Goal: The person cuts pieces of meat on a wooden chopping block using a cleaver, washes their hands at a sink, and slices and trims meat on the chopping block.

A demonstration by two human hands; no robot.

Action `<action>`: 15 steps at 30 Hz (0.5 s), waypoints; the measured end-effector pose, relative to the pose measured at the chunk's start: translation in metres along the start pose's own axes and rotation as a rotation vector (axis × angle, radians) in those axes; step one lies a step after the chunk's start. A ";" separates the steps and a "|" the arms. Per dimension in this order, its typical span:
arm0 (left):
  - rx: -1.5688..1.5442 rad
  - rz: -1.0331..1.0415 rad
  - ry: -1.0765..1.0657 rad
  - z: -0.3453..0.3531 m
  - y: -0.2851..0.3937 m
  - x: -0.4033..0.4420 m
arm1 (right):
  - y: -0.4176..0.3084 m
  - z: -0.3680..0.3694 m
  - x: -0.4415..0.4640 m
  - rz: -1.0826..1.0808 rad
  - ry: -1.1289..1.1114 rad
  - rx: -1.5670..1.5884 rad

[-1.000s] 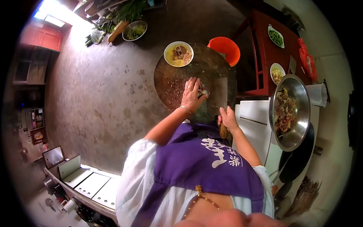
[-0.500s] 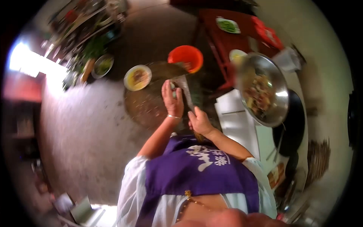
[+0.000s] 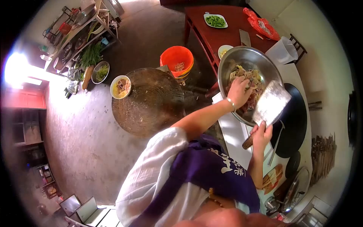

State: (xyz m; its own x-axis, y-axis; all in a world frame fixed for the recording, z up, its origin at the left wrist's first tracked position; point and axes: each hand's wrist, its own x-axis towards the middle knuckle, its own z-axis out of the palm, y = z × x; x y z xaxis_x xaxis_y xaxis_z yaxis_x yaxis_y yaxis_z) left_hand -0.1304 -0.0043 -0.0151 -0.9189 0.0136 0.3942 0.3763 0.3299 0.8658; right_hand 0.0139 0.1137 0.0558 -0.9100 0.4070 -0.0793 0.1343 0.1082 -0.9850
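My left hand (image 3: 239, 91), with a bracelet at the wrist, reaches into a large steel bowl (image 3: 278, 70). Its fingers curl over the chopped meat pieces (image 3: 252, 101) inside. A small greyish bit shows at the fingers, too small to name. In my right hand (image 3: 261, 134) is the wooden handle of a cleaver (image 3: 271, 102). The broad blade is tilted up at the bowl's near right rim. A round chopping block (image 3: 147, 104) stands to the left, with small scraps on it.
A white bowl of food (image 3: 121, 87) sits at the block's left edge. Beyond the block is an orange bucket (image 3: 170, 56). A red table (image 3: 196, 22) holds a plate of chopped greens (image 3: 215, 21) and another cleaver (image 3: 245, 38). A black wok (image 3: 295, 125) lies right of the steel bowl.
Both hands have moved right, from the chopping block to the steel bowl. My left hand has gone into the bowl; the cleaver has come along in my right hand, its blade now raised.
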 end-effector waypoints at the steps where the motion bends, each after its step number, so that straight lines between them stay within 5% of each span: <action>1: -0.049 0.118 0.073 -0.004 0.005 -0.008 | 0.006 -0.014 0.002 -0.018 0.005 -0.003; 4: -0.177 0.152 0.114 -0.047 0.001 -0.018 | 0.006 -0.038 0.002 0.079 -0.051 0.025; 6: 0.031 0.163 0.315 -0.082 -0.042 -0.018 | 0.015 -0.050 0.006 0.061 -0.125 0.045; 10: -0.080 -0.326 0.680 -0.153 -0.096 -0.030 | 0.035 -0.050 0.006 -0.106 -0.400 -0.225; 13: 0.030 -0.404 0.575 -0.168 -0.111 -0.062 | 0.030 -0.021 0.007 -0.575 -0.692 -0.562; 15: -0.013 -0.396 0.494 -0.157 -0.108 -0.087 | 0.042 -0.003 -0.005 -0.623 -0.766 -0.517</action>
State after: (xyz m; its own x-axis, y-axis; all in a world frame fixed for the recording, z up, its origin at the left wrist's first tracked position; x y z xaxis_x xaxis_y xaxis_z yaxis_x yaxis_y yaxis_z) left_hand -0.0728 -0.1889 -0.0941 -0.8270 -0.5455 0.1364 0.0230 0.2095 0.9775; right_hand 0.0253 0.1193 0.0152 -0.8529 -0.4976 0.1578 -0.4452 0.5357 -0.7175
